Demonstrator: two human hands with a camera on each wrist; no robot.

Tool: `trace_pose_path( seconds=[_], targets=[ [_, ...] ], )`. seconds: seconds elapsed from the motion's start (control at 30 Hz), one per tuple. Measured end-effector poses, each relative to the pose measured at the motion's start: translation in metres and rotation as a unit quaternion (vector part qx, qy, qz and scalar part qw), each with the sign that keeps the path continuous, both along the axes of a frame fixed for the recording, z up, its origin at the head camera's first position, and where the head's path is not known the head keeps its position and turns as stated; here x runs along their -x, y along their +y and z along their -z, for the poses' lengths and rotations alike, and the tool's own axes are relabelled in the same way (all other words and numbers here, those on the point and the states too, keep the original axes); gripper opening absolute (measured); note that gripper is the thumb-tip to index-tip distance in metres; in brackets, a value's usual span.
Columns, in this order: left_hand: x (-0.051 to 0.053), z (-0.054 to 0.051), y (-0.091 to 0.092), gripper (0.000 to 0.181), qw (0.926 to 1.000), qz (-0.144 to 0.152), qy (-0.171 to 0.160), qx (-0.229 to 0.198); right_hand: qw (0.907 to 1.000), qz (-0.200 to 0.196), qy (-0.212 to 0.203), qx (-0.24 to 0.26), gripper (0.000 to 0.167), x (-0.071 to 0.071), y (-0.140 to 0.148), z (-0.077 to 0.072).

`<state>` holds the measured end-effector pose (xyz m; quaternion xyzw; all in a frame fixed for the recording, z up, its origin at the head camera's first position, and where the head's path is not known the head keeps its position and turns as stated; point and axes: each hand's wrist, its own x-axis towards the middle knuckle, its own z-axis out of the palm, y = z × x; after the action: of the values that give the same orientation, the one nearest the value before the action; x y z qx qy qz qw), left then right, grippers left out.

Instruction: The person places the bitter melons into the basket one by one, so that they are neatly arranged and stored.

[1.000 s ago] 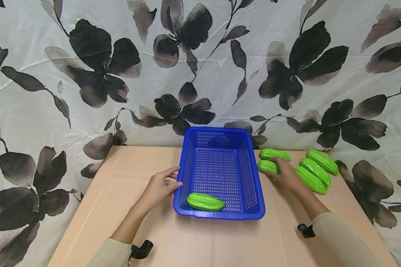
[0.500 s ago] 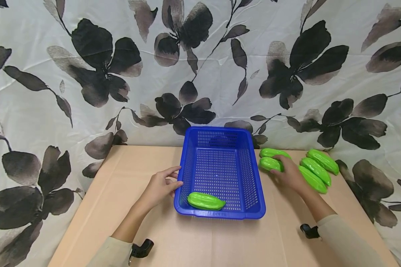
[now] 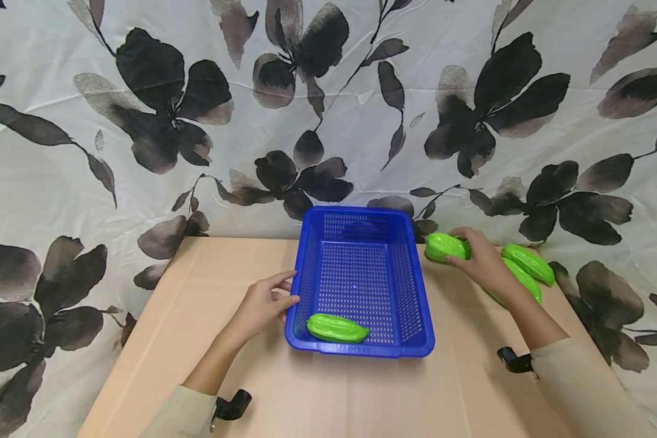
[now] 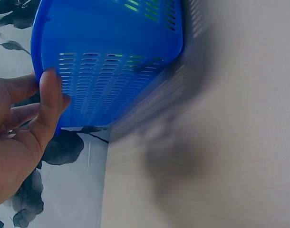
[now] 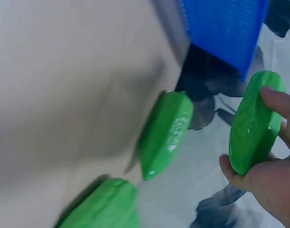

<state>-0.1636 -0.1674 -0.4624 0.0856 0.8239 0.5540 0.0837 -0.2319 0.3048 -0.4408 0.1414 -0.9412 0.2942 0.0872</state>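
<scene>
While the left hand (image 3: 263, 307) rests loose, slightly bent fingers on the left rim of the blue basket (image 3: 378, 351), the right hand (image 3: 484, 261) pinches a green fruit (image 5: 252, 128) between thumb and fingers. That fruit is raised at the far right, beside the basket, gripped toward its right end. Below it, the right-wrist view shows a second fruit (image 5: 166, 133) at the far edge of the table (image 3: 361, 395). Farther right lie more fruits (image 3: 528, 264), partly hidden by the right arm. One single fruit (image 3: 336, 328) lies inside the basket, near and left.

Judging by the gloss, each fruit is probably light, stiff and somewhat slippery; a grip across the thick middle, fingers in the lengthwise grooves, should hold better than one on the tapering tip.
</scene>
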Motion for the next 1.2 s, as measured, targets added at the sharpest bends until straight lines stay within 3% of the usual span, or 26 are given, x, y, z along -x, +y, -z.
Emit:
trace_pose_path(
  seconds=[0.27, 0.5, 1.0, 1.2],
  targets=[
    [0.0, -0.002, 0.002, 0.059, 1.0, 0.003, 0.0, 0.0, 0.9996, -0.028, -0.006, -0.006, 0.054, 0.014, -0.02, -0.028],
    [0.001, -0.001, 0.002, 0.059, 1.0, 0.002, 0.003, -0.002, 0.9966, -0.066, -0.049, -0.002, 0.055, 0.025, -0.041, -0.043],
    [0.002, -0.002, 0.004, 0.059, 1.0, 0.0, 0.0, 0.004, 0.9851, -0.138, -0.101, -0.019, 0.055, 0.037, -0.091, -0.06],
    [0.003, 0.0, 0.005, 0.06, 1.0, -0.004, 0.001, 0.004, 0.9779, -0.162, -0.124, -0.047, 0.063, 0.039, -0.114, -0.063]
  ],
)
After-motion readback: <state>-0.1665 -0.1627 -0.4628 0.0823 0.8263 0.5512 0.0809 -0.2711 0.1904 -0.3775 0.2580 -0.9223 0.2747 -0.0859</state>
